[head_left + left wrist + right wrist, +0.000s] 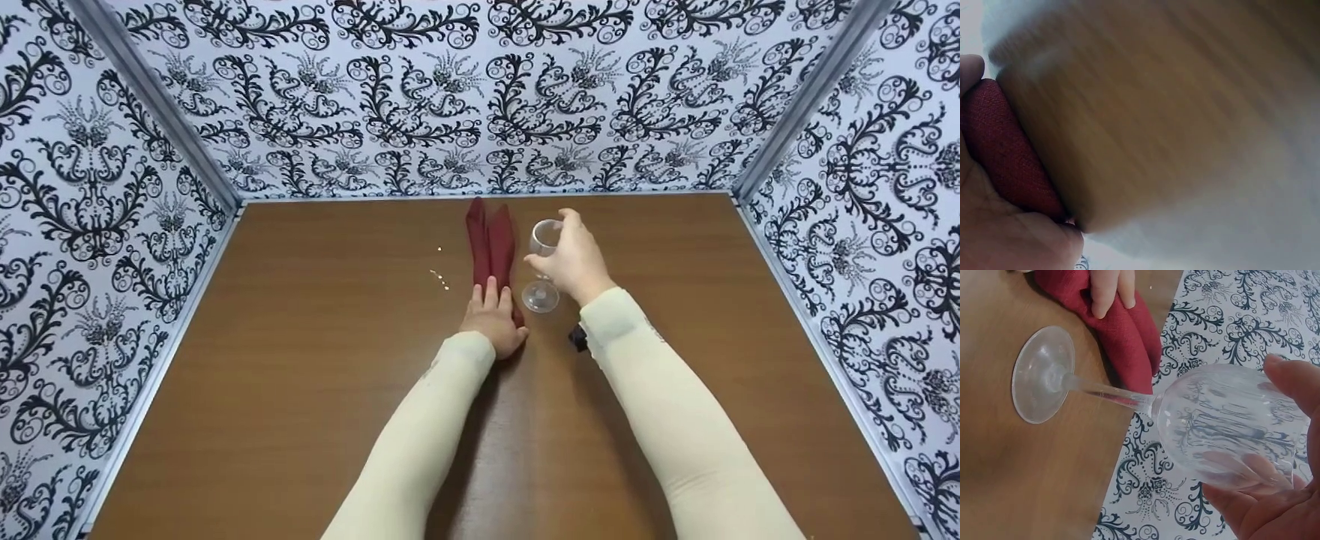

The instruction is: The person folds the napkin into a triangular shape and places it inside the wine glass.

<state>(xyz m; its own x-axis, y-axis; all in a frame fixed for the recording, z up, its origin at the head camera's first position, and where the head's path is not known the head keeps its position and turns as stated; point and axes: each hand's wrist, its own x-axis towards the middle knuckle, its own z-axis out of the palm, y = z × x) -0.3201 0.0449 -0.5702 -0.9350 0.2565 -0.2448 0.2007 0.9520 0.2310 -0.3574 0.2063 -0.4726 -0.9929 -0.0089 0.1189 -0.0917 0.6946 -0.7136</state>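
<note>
A dark red cloth napkin (478,236), folded into a long shape with two pointed ends, lies on the table toward the back wall. My left hand (493,322) rests on its near part, fingers extended; the left wrist view shows the red cloth (1010,157) against the palm. Just right of the napkin, my right hand (579,259) holds a clear wine glass (1213,422) by the bowl, thumb on one side and fingers on the other. The glass is upright with its foot (540,298) down; whether it touches the table I cannot tell.
The brown wooden table (300,375) is bounded by patterned black-and-white walls (420,97) at the back and sides. Small bright specks (441,282) show left of the napkin. A black device (577,337) sits under the right wrist.
</note>
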